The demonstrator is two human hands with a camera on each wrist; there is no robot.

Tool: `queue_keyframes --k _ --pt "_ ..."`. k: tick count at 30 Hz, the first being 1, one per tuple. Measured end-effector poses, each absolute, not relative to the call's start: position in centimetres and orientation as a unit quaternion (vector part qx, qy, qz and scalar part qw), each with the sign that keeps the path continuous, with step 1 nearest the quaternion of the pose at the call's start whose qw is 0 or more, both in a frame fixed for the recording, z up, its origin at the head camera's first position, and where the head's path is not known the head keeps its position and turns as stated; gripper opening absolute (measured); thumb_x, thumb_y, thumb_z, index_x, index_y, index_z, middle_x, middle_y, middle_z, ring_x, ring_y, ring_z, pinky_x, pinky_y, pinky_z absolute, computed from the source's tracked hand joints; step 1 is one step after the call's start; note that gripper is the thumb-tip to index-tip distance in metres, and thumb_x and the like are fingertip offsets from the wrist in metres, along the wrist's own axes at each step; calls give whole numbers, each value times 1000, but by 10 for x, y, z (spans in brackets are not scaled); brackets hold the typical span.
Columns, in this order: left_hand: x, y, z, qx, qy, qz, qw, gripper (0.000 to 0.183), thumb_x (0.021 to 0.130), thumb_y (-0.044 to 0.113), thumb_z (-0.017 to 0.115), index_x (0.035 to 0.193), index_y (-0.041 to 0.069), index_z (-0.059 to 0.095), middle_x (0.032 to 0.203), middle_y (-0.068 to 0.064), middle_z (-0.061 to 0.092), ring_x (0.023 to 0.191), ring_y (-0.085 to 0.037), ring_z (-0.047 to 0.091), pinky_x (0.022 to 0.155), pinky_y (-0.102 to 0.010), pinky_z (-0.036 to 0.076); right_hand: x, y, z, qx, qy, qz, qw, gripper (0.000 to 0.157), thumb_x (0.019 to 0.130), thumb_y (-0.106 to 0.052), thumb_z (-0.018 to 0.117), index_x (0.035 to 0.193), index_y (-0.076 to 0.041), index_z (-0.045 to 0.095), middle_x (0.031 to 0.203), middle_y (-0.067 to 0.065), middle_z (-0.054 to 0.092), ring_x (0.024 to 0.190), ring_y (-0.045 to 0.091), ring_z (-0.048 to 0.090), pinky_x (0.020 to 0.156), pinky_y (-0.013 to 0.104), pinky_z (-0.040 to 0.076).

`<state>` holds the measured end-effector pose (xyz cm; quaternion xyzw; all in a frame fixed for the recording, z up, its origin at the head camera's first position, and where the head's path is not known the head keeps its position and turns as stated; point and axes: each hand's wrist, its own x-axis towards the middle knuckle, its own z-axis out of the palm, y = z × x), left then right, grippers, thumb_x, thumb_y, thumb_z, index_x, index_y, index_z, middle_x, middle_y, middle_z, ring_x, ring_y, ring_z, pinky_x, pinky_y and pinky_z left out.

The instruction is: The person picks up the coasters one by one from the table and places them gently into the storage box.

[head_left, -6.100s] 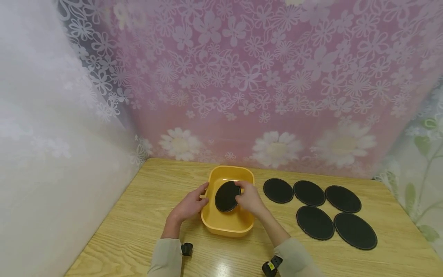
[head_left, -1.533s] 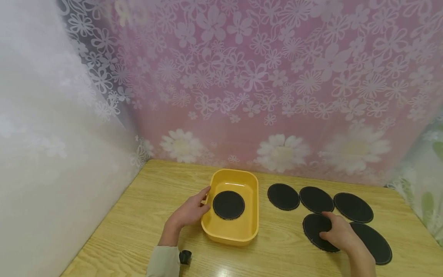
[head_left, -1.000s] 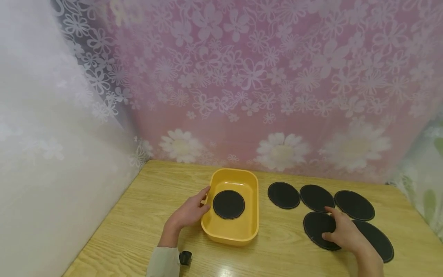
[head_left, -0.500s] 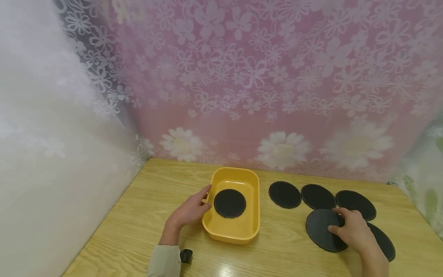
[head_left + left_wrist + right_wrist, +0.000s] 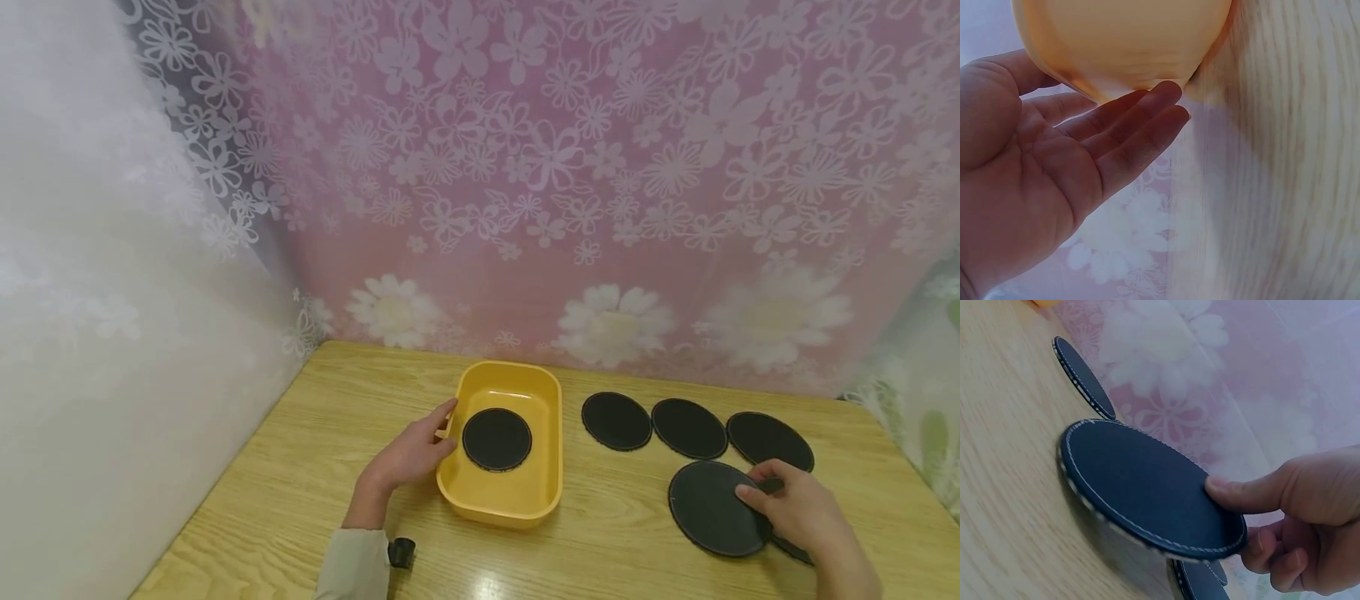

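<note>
In the head view, my left hand [image 5: 411, 457] holds the left wall of a yellow tub [image 5: 499, 507]. Its thumb laps over the rim, and in the left wrist view several fingers lie along the outer wall. A round black coaster [image 5: 497, 439] lies flat inside the tub. My right hand [image 5: 806, 504] pinches the right edge of another black coaster [image 5: 718, 508], thumb on top and fingertips underneath. The right wrist view shows this coaster [image 5: 1147, 487] tilted above the table, with pale stitching round its edge. It partly covers a coaster [image 5: 793, 550] beneath it.
Three more black coasters stand in a row along the back: a left one [image 5: 617, 422], a middle one [image 5: 689, 428] and a right one [image 5: 770, 442]. They lie flat on the wood-grain table [image 5: 360, 392]. A pink floral curtain [image 5: 480, 250] hangs directly behind the table.
The right hand has taken up the front-left coaster and moved it slightly right and towards me. Earlier, the right hand let go of the coaster in the tub. The left hand stays put.
</note>
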<state>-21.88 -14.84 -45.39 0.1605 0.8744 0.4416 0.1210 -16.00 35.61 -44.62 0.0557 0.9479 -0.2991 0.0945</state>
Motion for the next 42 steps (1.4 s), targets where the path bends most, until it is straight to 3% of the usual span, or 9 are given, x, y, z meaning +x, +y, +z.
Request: queue_keyframes --k 4,8,12,18,25,29,33,37,42 --pt "-219 -149 -454 159 874 442 123 62 104 16 50 159 9 22 148 -21 45 133 -37 46 102 -53 43 -156 355 -452 65 920 -368 117 53 96 -36 65 119 9 50 62 2 56 51 18 52 48 33 43" --pt "-219 -150 -455 158 875 440 122 62 104 16 50 159 9 23 147 -21 46 133 -37 46 102 -53 43 -154 352 -456 41 901 -413 126 46 100 -29 60 121 9 45 50 -1 44 41 10 38 41 28 37" --pt "-220 -150 -455 160 876 438 120 62 104 17 50 159 10 23 147 -21 46 133 -36 46 102 -53 43 -156 346 -459 22 888 -441 125 45 103 -30 55 123 8 41 48 -2 40 37 7 32 38 27 35" --pt "-220 -149 -456 159 878 435 122 62 104 17 50 159 10 23 147 -20 47 132 -36 47 102 -53 43 -162 330 -462 0 855 -503 125 44 107 -28 45 127 8 29 49 -3 43 37 6 34 38 27 36" --pt "-221 -148 -454 156 879 435 120 62 104 17 51 159 11 23 147 -19 47 132 -35 48 103 -52 43 -170 313 -460 -51 816 -566 107 42 110 -24 37 128 11 21 59 11 63 37 10 34 37 38 34" --pt "-221 -149 -453 155 880 433 119 62 104 17 51 159 11 23 146 -20 48 132 -35 48 102 -52 43 -174 302 -457 -43 809 -580 88 48 109 -28 38 130 10 20 54 6 57 39 11 37 38 38 36" --pt "-222 -149 -454 155 880 433 117 63 103 18 51 159 11 23 145 -20 48 132 -35 49 102 -52 44 -177 289 -454 -10 799 -598 60 56 107 -34 44 136 7 19 56 5 55 46 13 51 46 33 46" --pt "-222 -149 -455 157 878 436 118 63 104 19 51 159 11 23 145 -20 48 132 -35 49 102 -52 44 -177 279 -450 -8 760 -648 54 54 105 -24 50 136 5 16 72 14 67 59 19 67 57 30 56" --pt "-222 -150 -455 156 879 436 118 63 103 20 51 159 12 23 145 -20 49 131 -34 49 102 -51 44 -176 270 -446 -31 716 -694 68 60 103 -12 54 140 2 9 85 12 72 72 22 73 68 30 58"
